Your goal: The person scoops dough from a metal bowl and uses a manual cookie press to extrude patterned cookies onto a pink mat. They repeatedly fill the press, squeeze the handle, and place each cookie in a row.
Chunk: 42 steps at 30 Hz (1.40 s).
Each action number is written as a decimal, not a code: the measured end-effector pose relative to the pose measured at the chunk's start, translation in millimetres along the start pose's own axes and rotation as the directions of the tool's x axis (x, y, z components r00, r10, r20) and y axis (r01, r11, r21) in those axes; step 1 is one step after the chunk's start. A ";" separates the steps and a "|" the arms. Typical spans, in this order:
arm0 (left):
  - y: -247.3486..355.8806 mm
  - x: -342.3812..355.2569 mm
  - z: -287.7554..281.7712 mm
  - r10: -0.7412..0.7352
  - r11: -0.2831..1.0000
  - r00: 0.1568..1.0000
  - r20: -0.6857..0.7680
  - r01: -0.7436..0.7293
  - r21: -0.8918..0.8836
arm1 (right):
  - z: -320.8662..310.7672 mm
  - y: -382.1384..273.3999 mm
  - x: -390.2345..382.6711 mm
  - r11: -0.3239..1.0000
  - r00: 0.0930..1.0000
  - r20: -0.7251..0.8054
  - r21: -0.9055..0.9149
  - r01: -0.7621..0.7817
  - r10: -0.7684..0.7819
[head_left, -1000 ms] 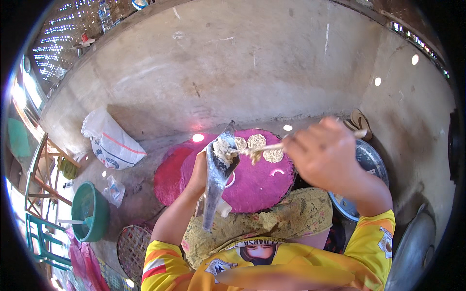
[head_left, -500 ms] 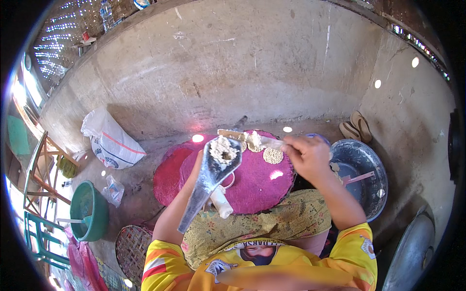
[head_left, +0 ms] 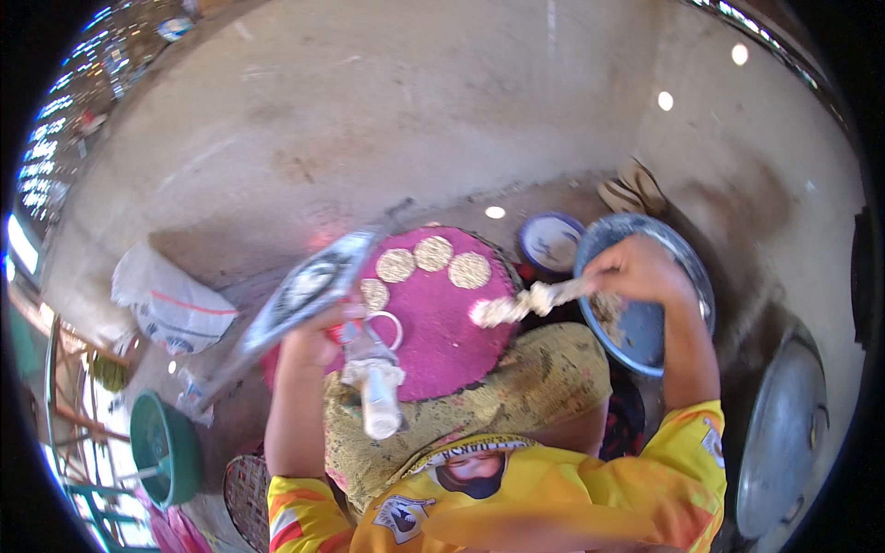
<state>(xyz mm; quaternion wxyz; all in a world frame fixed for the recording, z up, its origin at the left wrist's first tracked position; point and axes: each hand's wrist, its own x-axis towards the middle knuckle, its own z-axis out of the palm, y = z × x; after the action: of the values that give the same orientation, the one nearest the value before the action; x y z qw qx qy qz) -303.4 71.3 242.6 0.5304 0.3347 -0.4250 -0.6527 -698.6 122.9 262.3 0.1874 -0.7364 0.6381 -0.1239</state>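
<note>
Left hand (head_left: pixel 319 339) is curled in a grip, left forearm (head_left: pixel 293 405) near vertical. Right hand (head_left: pixel 636 269) sits higher, fingers (head_left: pixel 607 262) pinched and pointing left, wrist (head_left: pixel 678 293) bent inward, right forearm (head_left: pixel 691 350) near vertical. Hands well apart.

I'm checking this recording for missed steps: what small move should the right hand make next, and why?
Probably swing the stick over the blue basin and scrape it: pale paste clings to it, its tip points away from the basin, and the right hand is over the basin.
</note>
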 end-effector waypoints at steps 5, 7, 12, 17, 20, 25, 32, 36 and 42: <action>9.0 0.2 12.9 0.154 0.988 0.921 0.357 -0.140 -0.065 | 4.2 117.3 -16.6 0.694 0.913 -0.129 -0.611 -0.381 0.387; 9.5 1.2 24.1 0.166 0.986 0.892 0.420 -0.144 -0.084 | 33.4 152.9 -15.3 0.562 0.876 -0.229 -0.693 -0.452 0.423; -5.7 3.1 51.4 0.175 0.978 0.873 0.456 -0.102 -0.180 | 124.8 191.1 11.2 0.535 0.898 -0.129 -0.764 -0.360 0.420; -29.2 7.7 62.4 0.176 0.962 0.878 0.445 -0.057 -0.267 | 115.5 135.5 28.3 0.764 0.961 -0.034 -0.599 -0.241 0.276; -43.3 9.7 71.5 0.176 0.934 0.861 0.477 0.006 -0.356 | 119.4 51.7 36.6 0.898 0.997 0.001 0.434 0.071 -0.079; -60.9 13.9 73.9 0.206 0.864 0.871 0.446 0.052 -0.500 | 162.1 -56.2 35.3 -0.061 0.888 0.066 0.993 -0.105 -0.455; -46.2 -0.7 -4.8 0.125 0.977 0.992 -0.006 -0.122 0.178 | 160.6 -82.0 58.3 -0.666 0.869 0.033 0.628 -0.402 -0.494; -64.2 -13.3 -20.4 0.530 0.299 0.782 0.329 -0.534 0.791 | 163.4 -95.2 75.3 -0.597 0.995 0.032 0.798 -0.084 -0.098; -70.9 -12.8 -32.5 0.578 -0.102 0.642 0.503 -0.555 0.826 | 157.6 -126.5 66.6 -0.180 0.923 -0.024 0.978 0.101 0.384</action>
<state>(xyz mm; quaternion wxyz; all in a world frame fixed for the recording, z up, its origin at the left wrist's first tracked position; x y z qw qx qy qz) -300.7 82.7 164.4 0.4309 0.3745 -0.8195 0.0495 -508.9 90.4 171.8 0.5879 -0.2214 0.4156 -0.6578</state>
